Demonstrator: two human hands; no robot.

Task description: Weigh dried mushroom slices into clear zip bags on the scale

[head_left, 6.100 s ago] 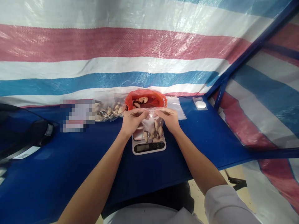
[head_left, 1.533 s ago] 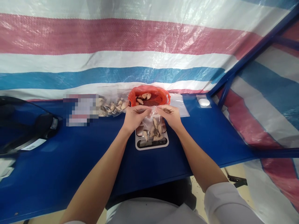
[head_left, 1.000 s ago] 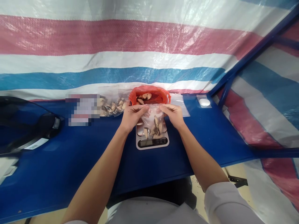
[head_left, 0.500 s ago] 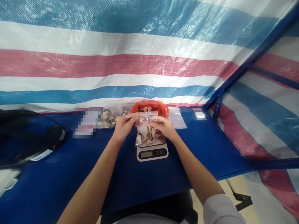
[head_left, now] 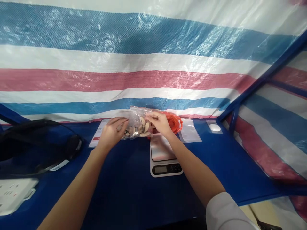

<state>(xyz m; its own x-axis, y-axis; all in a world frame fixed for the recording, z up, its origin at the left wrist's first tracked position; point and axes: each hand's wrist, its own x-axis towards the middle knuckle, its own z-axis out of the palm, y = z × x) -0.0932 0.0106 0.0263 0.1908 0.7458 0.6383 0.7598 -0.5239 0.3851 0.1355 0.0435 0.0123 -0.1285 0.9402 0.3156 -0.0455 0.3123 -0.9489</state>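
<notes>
My right hand (head_left: pixel 159 123) pinches the upper right part of a clear zip bag (head_left: pixel 141 123) holding pale, dark-edged pieces that look like dried mushroom slices. The bag hangs tilted over similar filled bags at the back of the table, and they overlap so much that I cannot separate them. At their left side is my left hand (head_left: pixel 111 132), thumb and index finger curled together at the tips; what they pinch is hidden. A white kitchen scale (head_left: pixel 165 153) stands below my right hand, nothing on its plate. Behind that hand sits an open red plastic bag (head_left: pixel 176 123), partly covered.
A phone (head_left: pixel 97 135) lies left of my left hand. Farther left are a black headset-like object (head_left: pixel 72 147) and a white power strip (head_left: pixel 18 193). Flat clear bags (head_left: pixel 190 131) and a white mouse-like object (head_left: pixel 214 127) lie right. Striped sheeting (head_left: pixel 144 80) rises behind the blue table (head_left: pixel 124 185).
The zip bag has moved from above the scale leftward to the other filled bags. My left hand has let go of its top edge and shifted left. The view has turned slightly left.
</notes>
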